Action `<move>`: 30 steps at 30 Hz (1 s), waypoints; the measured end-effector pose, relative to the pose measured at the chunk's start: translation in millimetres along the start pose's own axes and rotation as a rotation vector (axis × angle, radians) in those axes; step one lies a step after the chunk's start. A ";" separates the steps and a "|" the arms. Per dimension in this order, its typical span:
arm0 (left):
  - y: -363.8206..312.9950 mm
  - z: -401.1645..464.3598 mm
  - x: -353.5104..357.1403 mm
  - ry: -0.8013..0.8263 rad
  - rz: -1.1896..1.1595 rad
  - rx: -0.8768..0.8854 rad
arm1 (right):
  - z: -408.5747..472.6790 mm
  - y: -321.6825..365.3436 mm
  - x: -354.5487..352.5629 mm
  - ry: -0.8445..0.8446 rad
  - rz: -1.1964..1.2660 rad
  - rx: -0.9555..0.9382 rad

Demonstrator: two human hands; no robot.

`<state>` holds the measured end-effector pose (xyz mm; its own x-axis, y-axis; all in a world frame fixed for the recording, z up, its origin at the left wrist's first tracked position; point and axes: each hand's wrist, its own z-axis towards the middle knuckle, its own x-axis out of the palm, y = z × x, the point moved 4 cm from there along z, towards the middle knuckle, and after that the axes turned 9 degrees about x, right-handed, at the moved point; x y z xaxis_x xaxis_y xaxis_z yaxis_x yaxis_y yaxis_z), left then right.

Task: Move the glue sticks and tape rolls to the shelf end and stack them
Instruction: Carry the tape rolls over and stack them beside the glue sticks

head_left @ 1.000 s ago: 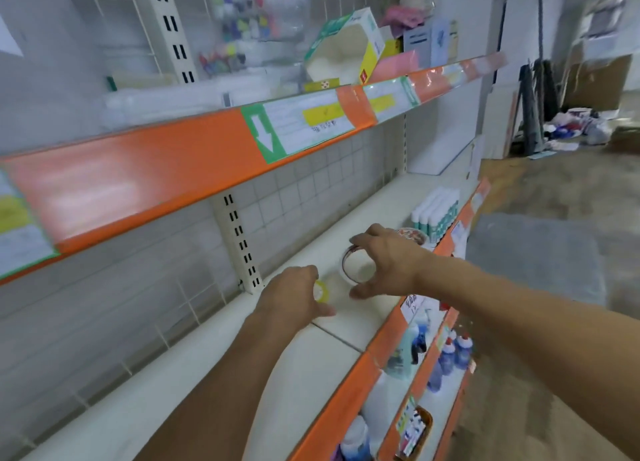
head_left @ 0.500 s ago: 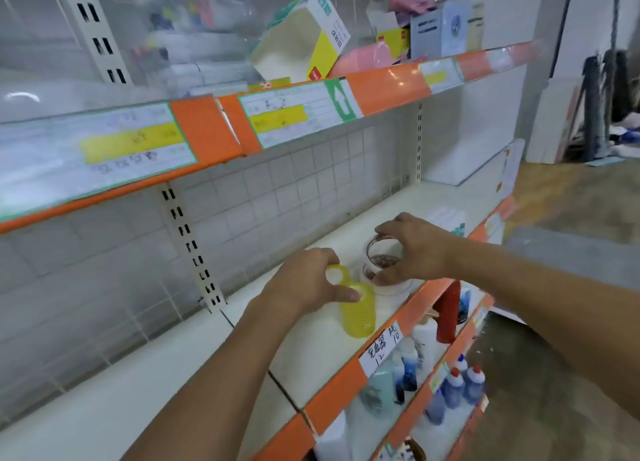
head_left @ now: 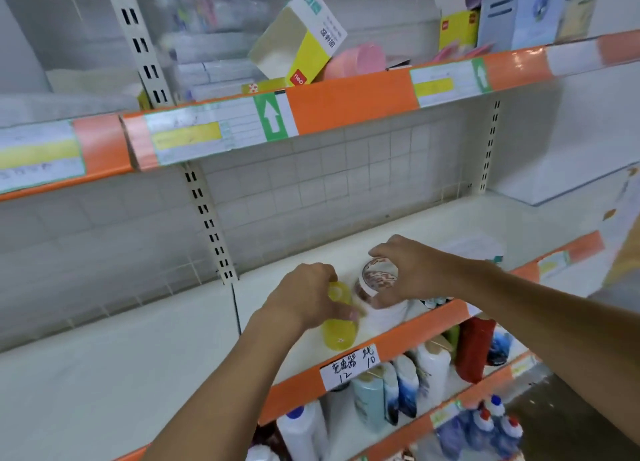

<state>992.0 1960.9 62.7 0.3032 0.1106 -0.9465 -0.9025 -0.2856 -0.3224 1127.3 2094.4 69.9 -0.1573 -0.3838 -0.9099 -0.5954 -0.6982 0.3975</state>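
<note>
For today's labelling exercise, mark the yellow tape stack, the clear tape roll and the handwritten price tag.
yellow tape stack point(head_left: 338, 336), head view, on its lower side wall.
clear tape roll point(head_left: 379, 277), head view, on its patterned top ring.
handwritten price tag point(head_left: 349, 366), head view, on the white paper's middle.

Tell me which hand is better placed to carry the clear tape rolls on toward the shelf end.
The right hand: it already grips the clear tape rolls from above. The left hand is occupied holding the yellow tape stack.
</note>
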 end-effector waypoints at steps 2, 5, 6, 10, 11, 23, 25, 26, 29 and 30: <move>-2.5 -0.8 1.2 0.011 -0.001 -0.032 | 3.9 -0.8 0.8 0.000 -0.001 -0.025; -5.6 -0.3 2.8 0.040 0.013 -0.065 | 9.3 -2.0 2.9 0.026 0.008 -0.035; -6.0 0.6 3.4 0.045 0.026 -0.074 | 11.3 -2.6 4.0 0.032 0.003 -0.042; -7.5 5.1 7.1 0.056 0.040 -0.094 | 16.5 -2.1 9.6 0.041 0.005 -0.063; -8.2 6.1 7.5 0.060 0.048 -0.095 | 17.1 -2.5 11.4 0.043 0.006 -0.064; -11.2 4.0 6.6 0.106 0.052 -0.108 | 21.3 -4.8 15.5 0.094 -0.021 -0.090; -12.7 3.9 6.7 0.096 0.064 -0.098 | 21.3 -4.6 17.9 0.093 -0.020 -0.092; -13.7 3.6 7.3 0.093 0.065 -0.096 | 21.3 -4.5 18.8 0.090 -0.018 -0.092; -15.0 2.5 8.8 0.085 0.068 -0.098 | 21.0 -3.7 19.8 0.079 -0.024 -0.096; -14.9 2.0 8.9 0.083 0.067 -0.098 | 20.7 -3.2 19.6 0.075 -0.029 -0.099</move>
<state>1007.5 1968.1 59.1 0.2715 0.0103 -0.9624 -0.8886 -0.3815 -0.2548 1109.9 2101.6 48.3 -0.0799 -0.4038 -0.9113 -0.5177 -0.7645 0.3841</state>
